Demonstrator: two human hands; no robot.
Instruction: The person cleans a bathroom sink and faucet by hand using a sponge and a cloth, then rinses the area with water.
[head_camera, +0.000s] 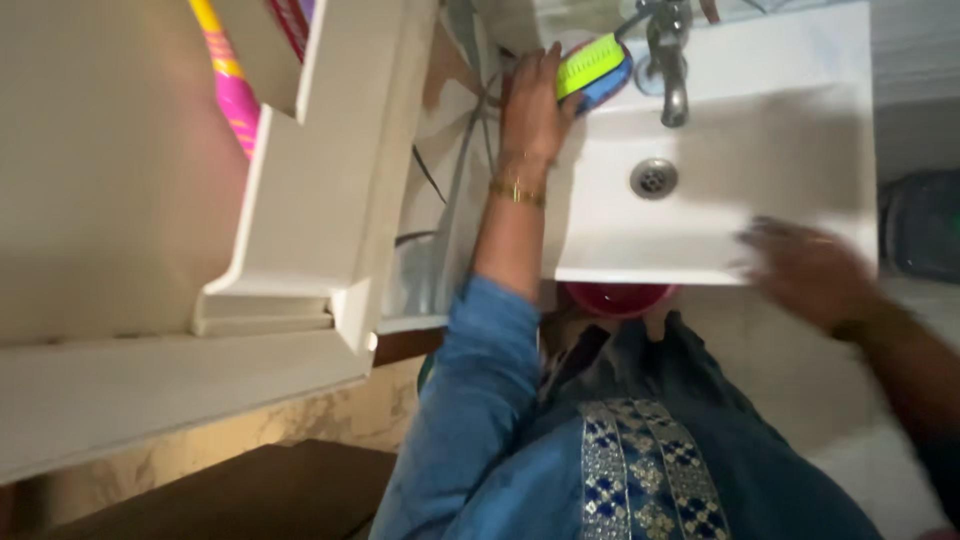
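Blue sleeve (480, 370) is stretching up as the left hand (530, 105) is holding a yellow-green brush (590, 65) beside the tap (668, 60), fingers wrapped around it. Right hand (805, 270) is blurring over the sink's rim (720, 262); its grip is unclear.

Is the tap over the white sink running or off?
Off, it seems: no water falls from the tap, and the sink basin around the drain looks dry.
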